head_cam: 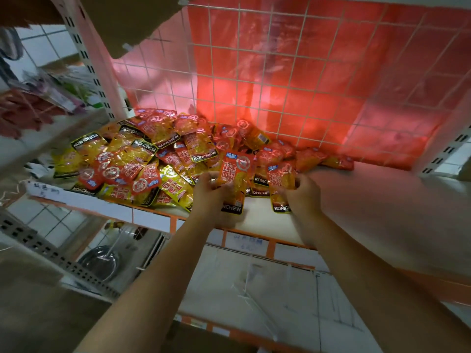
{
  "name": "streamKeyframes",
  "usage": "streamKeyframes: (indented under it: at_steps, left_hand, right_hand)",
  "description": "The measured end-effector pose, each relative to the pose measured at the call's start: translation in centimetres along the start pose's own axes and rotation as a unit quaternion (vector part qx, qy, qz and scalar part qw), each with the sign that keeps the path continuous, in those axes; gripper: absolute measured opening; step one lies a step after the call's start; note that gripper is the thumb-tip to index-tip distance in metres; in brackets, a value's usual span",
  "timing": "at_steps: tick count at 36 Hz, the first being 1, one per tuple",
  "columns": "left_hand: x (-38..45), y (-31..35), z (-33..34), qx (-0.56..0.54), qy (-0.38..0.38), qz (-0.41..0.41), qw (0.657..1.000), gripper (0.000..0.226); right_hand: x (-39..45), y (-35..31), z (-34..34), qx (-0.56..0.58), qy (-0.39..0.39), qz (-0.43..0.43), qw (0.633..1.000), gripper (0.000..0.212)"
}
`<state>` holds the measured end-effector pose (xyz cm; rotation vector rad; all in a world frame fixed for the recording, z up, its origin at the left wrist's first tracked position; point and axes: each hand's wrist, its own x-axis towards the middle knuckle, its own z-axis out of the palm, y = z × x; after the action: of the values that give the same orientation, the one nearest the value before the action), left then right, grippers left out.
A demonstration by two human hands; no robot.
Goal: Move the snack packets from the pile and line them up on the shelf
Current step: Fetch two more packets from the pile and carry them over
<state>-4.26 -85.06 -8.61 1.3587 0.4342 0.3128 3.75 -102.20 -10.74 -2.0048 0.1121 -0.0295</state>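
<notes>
White shelf board (pixel 369 200) lies bare beyond the right hand (pixel 302 197), which pinches one glossy red-and-yellow foil snack packet (pixel 280 186); the left hand (pixel 211 197) grips another packet (pixel 235 179). With the heaped pile (pixel 142 154) left of both hands, each packet is best stood upright, label forward, edges touching.

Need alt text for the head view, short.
Each hand grips one upright snack packet: left hand holds a packet, right hand holds another packet, over a white shelf. A jumbled pile of packets lies left, before a wire grid back.
</notes>
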Motion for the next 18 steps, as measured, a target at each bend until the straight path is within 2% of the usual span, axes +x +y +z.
streamKeyframes:
  at_steps: [4, 10, 14, 18]
  left_hand:
    - [-1.1, -0.4, 3.5, -0.013, -0.033, 0.003, 0.999, 0.015]
    - [-3.2, -1.4, 8.8, 0.005, -0.068, 0.020, 0.997, 0.020]
    - [-5.5, -2.4, 13.5, -0.011, -0.092, 0.010, 0.996, 0.014]
    - [-7.7, -3.7, 19.2, -0.011, -0.075, -0.002, 0.997, 0.026]
  right_hand:
    - [-0.9, 0.1, -3.0, 0.073, 0.005, 0.021, 0.997, 0.030]
    - [-1.7, 1.1, -9.3, 0.128, -0.012, -0.022, 0.991, 0.031]
    - [-1.3, 3.0, -14.7, 0.150, -0.014, -0.025, 0.988, 0.030]
    - [-0.9, 5.6, -20.3, 0.165, -0.013, -0.016, 0.986, 0.027]
